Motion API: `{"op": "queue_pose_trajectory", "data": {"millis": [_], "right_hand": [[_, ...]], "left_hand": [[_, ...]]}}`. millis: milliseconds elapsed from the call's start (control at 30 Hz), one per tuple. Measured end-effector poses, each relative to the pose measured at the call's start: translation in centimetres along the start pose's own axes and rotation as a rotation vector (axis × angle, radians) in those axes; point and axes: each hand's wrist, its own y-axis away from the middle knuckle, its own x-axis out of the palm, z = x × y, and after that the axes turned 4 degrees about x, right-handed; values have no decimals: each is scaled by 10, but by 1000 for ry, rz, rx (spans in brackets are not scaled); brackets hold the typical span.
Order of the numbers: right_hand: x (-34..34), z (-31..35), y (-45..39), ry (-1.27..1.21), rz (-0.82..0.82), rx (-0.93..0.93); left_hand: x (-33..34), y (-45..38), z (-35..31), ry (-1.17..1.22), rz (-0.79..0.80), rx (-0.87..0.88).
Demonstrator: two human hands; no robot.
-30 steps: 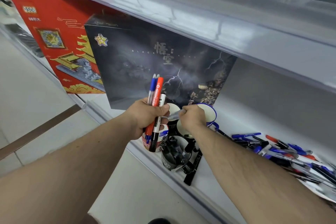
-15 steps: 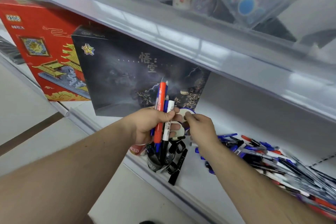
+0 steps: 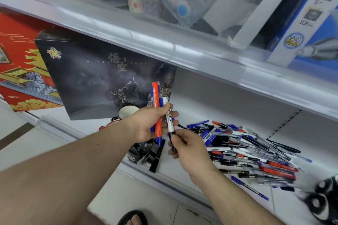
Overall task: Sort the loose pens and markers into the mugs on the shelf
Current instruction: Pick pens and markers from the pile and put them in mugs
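White metal shelf (image 3: 192, 175) is seen running across the view, backed by a dark grey picture box (image 3: 102, 76) and a red building-set box (image 3: 20, 71) at the left. A big loose heap of blue, red and black pens and markers (image 3: 252, 150) is spread on the shelf's right part, long axes mostly lying left-right, well apart from the mugs.

Mugs are grouped at the left under the hands: a black mug (image 3: 140, 151) already stuffed with dark markers, a white mug (image 3: 127, 111) behind it, and a red-patterned mug (image 3: 114, 121) mostly hidden by the forearm.

Left hand (image 3: 148, 126) is curled round an upright bundle: a red-barrelled marker (image 3: 157, 113), blue pens (image 3: 161, 103), and a white-barrelled marker with black tip (image 3: 169, 124). Long axis of the white marker is near vertical, black end down.

Right hand (image 3: 186, 146) is set just below and right of the bundle; its thumb and forefinger are pinched narrowly on the white marker's lower black end.

Judged: the white marker is being pulled downward out of the bundle by the right hand. The black mug lies down-left of those fingers and close, so a short leftward carry is called for, barrel kept upright.
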Motion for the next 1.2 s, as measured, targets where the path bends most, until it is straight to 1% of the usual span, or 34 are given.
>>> {"op": "queue_pose_trajectory", "data": {"millis": [100,167,233,333,467,633,733,833,933,1000,1100,1200], "right_hand": [[-29,-2,1,-79,-158,11],[-56,0,2,-165,-268,26],[-86,4,7,-201,-345,26],[-131,9,19,-170,-423,2],[-192,12,42,-29,-498,-31],[-264,15,73,-164,-632,-23],[-307,9,96,-143,-703,-20],[-345,-1,120,-75,-817,-24],[-382,-23,140,21,-951,11],[-404,-43,151,211,-1018,45],[-422,-71,167,552,-1039,135],[-432,-98,173,677,-1051,229]], "left_hand": [[7,1,1,-121,24,-42],[13,1,4,-171,44,-76],[23,-2,8,-208,85,-99],[45,-6,15,-267,156,-125],[90,-6,26,-358,263,-163],[161,-3,51,-393,401,-231],[199,0,68,-471,475,-254],[239,9,84,-505,554,-264],[275,20,105,-514,617,-273],[295,25,120,-511,647,-273],[323,28,140,-496,657,-243],[347,29,156,-471,625,-214]]}}
